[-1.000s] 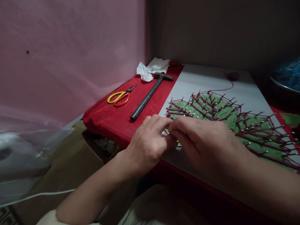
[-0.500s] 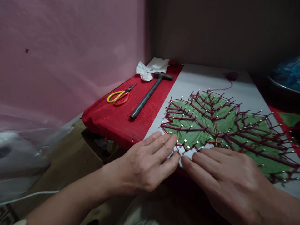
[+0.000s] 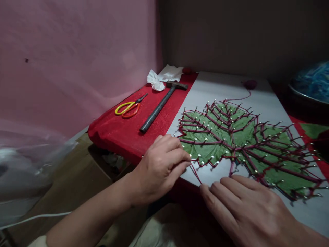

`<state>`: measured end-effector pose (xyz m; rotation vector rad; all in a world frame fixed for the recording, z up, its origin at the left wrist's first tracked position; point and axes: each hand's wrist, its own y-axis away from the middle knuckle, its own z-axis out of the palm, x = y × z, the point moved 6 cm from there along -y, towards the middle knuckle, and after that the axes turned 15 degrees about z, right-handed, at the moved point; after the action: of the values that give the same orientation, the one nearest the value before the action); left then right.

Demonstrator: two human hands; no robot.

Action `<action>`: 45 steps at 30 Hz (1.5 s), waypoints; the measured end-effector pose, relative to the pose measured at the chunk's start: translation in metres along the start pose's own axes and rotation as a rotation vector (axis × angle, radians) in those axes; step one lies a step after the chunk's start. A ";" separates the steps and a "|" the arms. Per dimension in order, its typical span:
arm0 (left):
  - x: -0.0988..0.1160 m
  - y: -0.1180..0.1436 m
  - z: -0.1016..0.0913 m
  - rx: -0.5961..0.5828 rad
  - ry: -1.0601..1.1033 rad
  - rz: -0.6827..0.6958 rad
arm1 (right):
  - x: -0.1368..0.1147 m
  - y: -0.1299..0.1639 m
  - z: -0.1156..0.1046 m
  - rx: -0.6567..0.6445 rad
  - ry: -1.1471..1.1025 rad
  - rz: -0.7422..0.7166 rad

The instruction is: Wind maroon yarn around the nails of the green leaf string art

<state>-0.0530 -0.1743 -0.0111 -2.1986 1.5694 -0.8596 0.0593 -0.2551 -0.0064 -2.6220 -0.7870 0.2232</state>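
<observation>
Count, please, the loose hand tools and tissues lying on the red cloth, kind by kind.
Scissors with yellow and orange handles: 1
Dark metal hammer: 1
Crumpled white tissue: 1
Total: 3

Bare white board [image 3: 221, 85] beyond the upright nails [image 3: 231, 137]; hammer [image 3: 159, 106] and scissors [image 3: 128, 107] across the red cloth [image 3: 115, 132].

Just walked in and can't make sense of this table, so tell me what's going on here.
A person is working on a string-art leaf: a green leaf shape on a white board, ringed with nails and laced with dark red thread. The left hand pinches a short loose stretch of that thread at the leaf's near edge, and the right hand rests flat on the board's near edge. Scissors, a hammer and a crumpled tissue lie untouched on the red cloth.
</observation>
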 end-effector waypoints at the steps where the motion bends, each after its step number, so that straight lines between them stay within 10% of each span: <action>1: 0.000 -0.001 0.001 -0.005 0.004 -0.022 | 0.000 0.000 0.000 0.013 0.000 0.000; 15: -0.003 -0.003 0.019 -0.159 -0.184 -0.209 | 0.005 -0.002 -0.002 0.031 -0.033 0.023; 34: 0.000 -0.001 0.017 -0.047 -0.109 -0.190 | 0.078 -0.058 0.006 -0.092 0.097 0.620; 45: 0.000 0.004 0.016 0.021 -0.103 -0.156 | 0.011 -0.021 0.005 0.119 0.068 0.259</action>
<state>-0.0460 -0.1775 -0.0258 -2.3357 1.3502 -0.7873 0.0574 -0.2316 -0.0027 -2.5971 -0.3976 0.2433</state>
